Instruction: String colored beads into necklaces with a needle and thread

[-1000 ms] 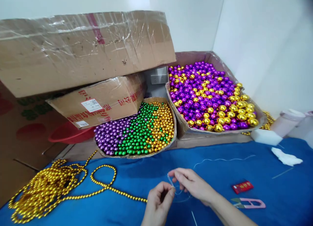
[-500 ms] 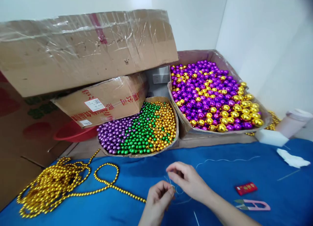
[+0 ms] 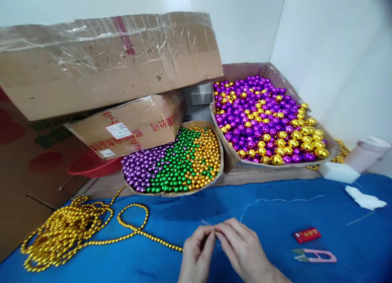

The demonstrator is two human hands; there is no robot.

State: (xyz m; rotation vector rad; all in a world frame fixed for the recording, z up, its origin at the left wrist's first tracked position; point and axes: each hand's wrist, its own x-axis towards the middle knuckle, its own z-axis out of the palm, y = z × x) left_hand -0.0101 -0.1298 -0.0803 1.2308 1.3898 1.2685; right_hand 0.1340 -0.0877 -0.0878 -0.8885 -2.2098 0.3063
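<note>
Fingertips of my left hand (image 3: pixel 199 248) and my right hand (image 3: pixel 241 246) meet low in the middle, both pinched on a thin pale thread (image 3: pixel 207 223). A short end of it sticks out to the upper left; the spot between the fingertips is mostly hidden. Another length of white thread (image 3: pixel 278 200) runs over the blue cloth from behind my right hand towards the right. A strand of gold beads (image 3: pixel 162 243) reaches my left hand's side, coming from a tangled heap of gold beads (image 3: pixel 64 230) on the left.
Pink-handled thread snips (image 3: pixel 318 255) and a red packet (image 3: pixel 307 235) lie on the blue cloth (image 3: pixel 171 266) at right, near a crumpled white tissue (image 3: pixel 364 198). Behind stand a box of purple, green and gold beads (image 3: pixel 171 164), a box of larger purple-gold beads (image 3: pixel 260 115), and stacked cartons (image 3: pixel 116 70).
My right hand has come down and left to meet my left fingertips. The thread loop that showed between the hands is now out of sight.
</note>
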